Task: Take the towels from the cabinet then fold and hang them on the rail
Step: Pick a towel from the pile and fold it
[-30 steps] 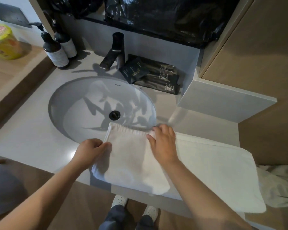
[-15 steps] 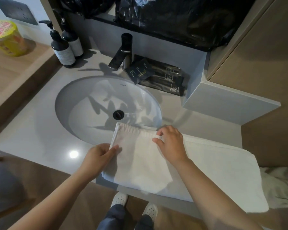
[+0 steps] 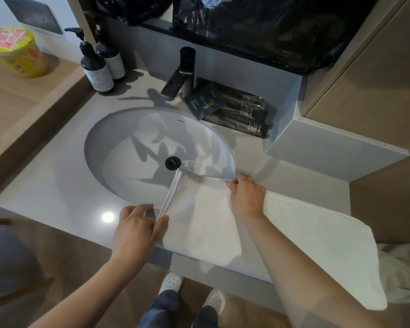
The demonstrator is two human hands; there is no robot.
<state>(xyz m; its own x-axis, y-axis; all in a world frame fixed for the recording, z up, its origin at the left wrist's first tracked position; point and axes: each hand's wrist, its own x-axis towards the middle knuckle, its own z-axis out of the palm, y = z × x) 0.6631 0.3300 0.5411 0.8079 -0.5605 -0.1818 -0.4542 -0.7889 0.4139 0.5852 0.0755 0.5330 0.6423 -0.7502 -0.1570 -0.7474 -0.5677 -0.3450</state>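
White towel (image 3: 200, 223), left hand (image 3: 135, 230), right hand (image 3: 246, 197) pinching

The towel (image 3: 305, 233) is lying on the bench (image 3: 45, 185), its end overhanging the sink (image 3: 128, 143) between the left fingers (image 3: 137, 210) and right fingers (image 3: 234, 184). Beyond the fingers, the faucet (image 3: 182, 74) is standing behind the sink, bottles (image 3: 97, 67) sitting leftward.

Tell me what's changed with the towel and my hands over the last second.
The left hand has uncurled from a fist and now pinches the left edge of the towel, which has lifted slightly. The right hand still pinches the far edge. The towel still lies across the counter and the sink rim.
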